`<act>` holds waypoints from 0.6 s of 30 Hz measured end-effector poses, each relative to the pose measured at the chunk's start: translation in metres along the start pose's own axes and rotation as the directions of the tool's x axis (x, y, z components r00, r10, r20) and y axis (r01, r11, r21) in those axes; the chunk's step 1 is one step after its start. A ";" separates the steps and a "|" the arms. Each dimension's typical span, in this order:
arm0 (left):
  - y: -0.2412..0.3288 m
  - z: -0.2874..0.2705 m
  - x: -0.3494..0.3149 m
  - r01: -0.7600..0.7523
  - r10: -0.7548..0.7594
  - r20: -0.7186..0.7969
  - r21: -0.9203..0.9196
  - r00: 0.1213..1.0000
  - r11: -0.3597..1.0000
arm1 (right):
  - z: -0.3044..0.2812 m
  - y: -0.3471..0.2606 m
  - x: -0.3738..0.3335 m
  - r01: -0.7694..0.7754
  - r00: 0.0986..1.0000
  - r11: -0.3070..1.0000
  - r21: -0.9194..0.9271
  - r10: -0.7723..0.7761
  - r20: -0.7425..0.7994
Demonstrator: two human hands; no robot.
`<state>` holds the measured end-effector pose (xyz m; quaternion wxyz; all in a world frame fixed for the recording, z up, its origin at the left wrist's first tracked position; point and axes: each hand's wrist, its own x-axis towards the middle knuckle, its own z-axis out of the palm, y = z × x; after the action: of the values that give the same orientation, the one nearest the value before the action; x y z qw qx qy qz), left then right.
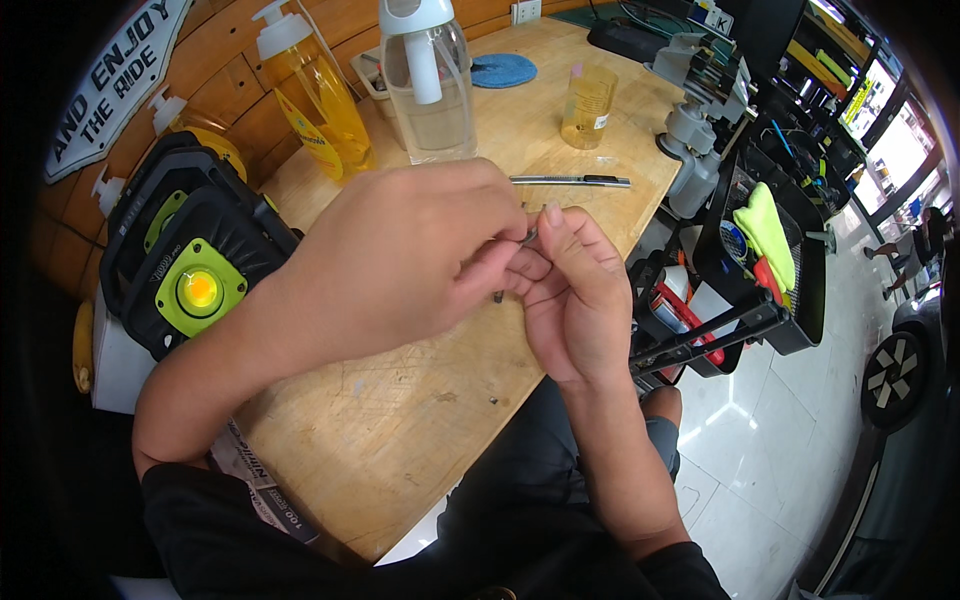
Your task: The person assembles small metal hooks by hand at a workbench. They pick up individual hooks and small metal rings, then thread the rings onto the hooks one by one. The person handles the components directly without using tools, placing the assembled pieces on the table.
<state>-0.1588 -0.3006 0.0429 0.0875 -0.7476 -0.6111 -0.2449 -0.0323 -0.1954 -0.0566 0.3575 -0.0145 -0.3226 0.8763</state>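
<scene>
Hands together: my left hand (405, 245) pinches a small metal piece (530, 238); right hand's (580, 290) grip, can't tell | I'd press lightly | slim tool (571, 181), 1 o'clock

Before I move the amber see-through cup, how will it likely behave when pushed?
The cup could tip if pushed near its rim, being taller than wide. It may feel light, as its walls look thin, and perhaps slippery, since its surface looks smooth.
</scene>
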 end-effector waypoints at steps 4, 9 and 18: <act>-0.009 0.000 0.001 -0.035 0.037 0.037 -0.058 0.999 0.998 | 0.001 -0.001 -0.001 -0.002 1.000 1.000 -0.015 0.002 -0.001; 0.000 -0.004 -0.002 -0.134 0.121 0.073 0.206 0.990 0.969 | 0.002 0.002 0.000 0.033 0.999 0.999 -0.029 -0.034 -0.019; 0.002 0.001 -0.005 -0.136 0.119 0.076 0.271 0.990 0.953 | 0.003 0.002 0.000 0.009 0.998 1.000 -0.009 -0.009 -0.064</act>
<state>-0.1571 -0.3051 0.0395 0.1884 -0.7729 -0.5920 -0.1292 -0.0344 -0.1979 -0.0557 0.3715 -0.0428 -0.3147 0.8724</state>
